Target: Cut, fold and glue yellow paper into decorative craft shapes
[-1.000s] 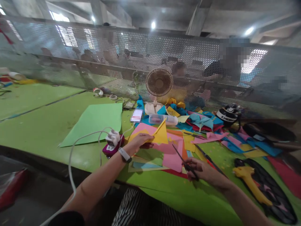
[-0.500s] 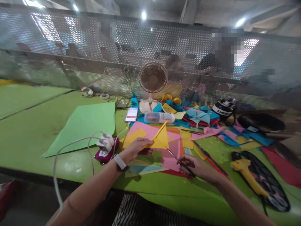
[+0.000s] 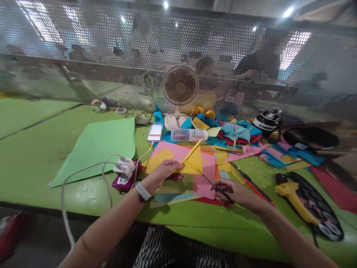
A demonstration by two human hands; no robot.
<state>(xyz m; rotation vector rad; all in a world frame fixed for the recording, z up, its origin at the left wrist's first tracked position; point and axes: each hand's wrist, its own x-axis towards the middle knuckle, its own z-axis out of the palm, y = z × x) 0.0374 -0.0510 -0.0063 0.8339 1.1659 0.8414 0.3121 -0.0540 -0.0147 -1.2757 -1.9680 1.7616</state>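
Note:
My left hand [image 3: 169, 169] pinches a folded piece of yellow paper [image 3: 194, 160] by its left side, above the table. One narrow flap of the paper sticks up at a slant. A pair of scissors [image 3: 206, 179] with dark handles is in my right hand [image 3: 227, 190], the blades pointing up and left. Their tips are by the paper's lower right edge; whether they touch it I cannot tell. Under both hands lie a pink sheet [image 3: 208, 186], other yellow paper [image 3: 158, 159] and pale strips [image 3: 174, 198].
A green sheet [image 3: 97, 149] lies left, near a purple power strip [image 3: 126, 181] with white cables. Behind are a bottle [image 3: 189, 134], a small fan [image 3: 180, 86] and heaped paper scraps [image 3: 235, 133]. At right are a yellow glue gun [image 3: 298, 206], a black tray [image 3: 330, 219] and a cutter [image 3: 251, 182].
The scissors have shifted slightly, their tips a little higher now. My left hand keeps its hold on the yellow paper. The view has tilted slightly downward.

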